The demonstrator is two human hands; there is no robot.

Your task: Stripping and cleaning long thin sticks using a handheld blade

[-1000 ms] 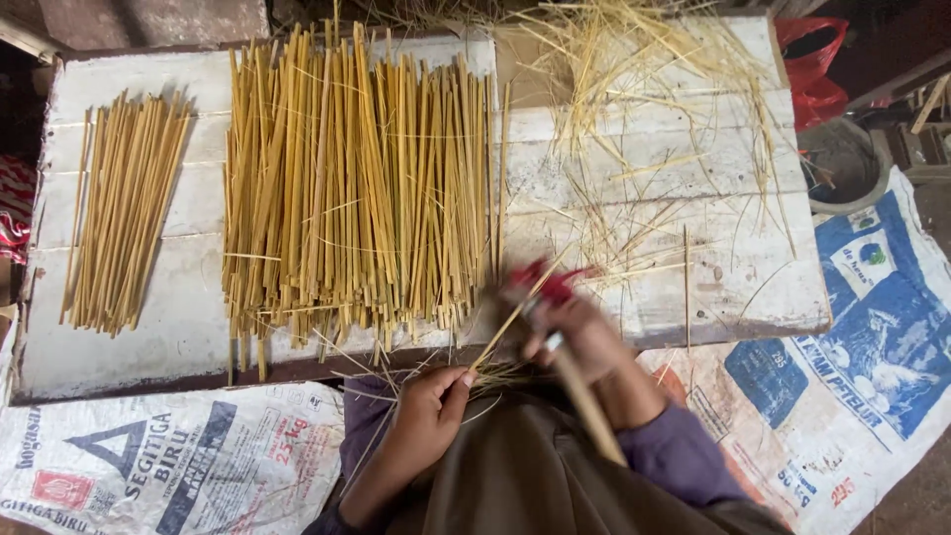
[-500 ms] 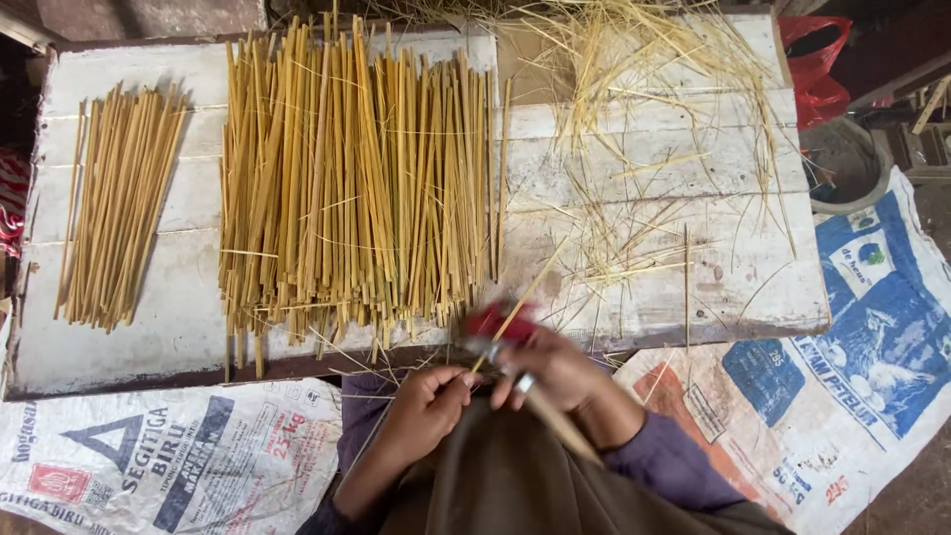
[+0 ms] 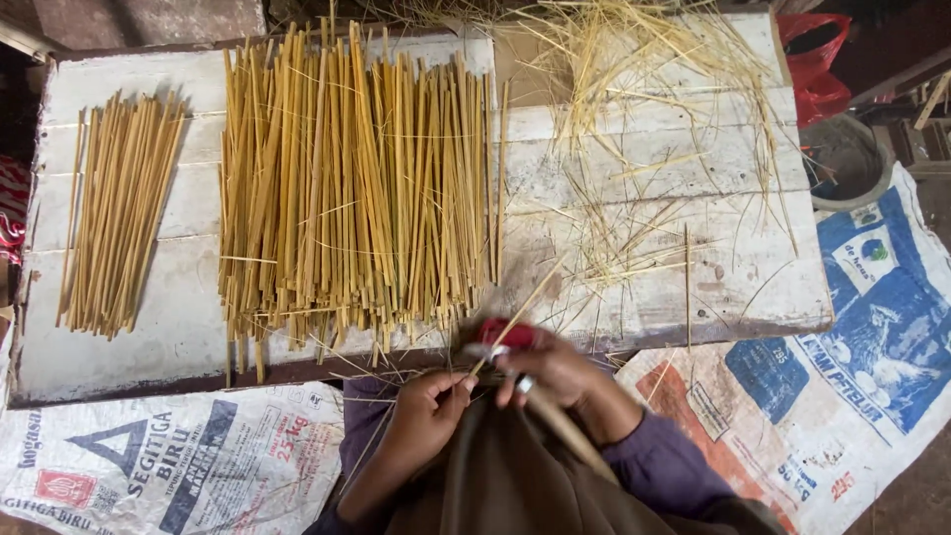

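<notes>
Between the left hand (image 3: 428,404) and right hand (image 3: 555,372), both grasping, is one thin yellow straw stalk (image 3: 515,317). Beyond them: two sorted piles of cut yellow stalks (image 3: 347,188); loose uncut straw (image 3: 644,129) remains, seemingly.

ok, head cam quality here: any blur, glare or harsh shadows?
Head view: soft, even daylight, no glare on the white board; the big straw pile and small pile are sharp. Motion blur sits at the hands: right hand and its red-handled tool are smeared, left hand slightly soft. Corners go dark.
</notes>
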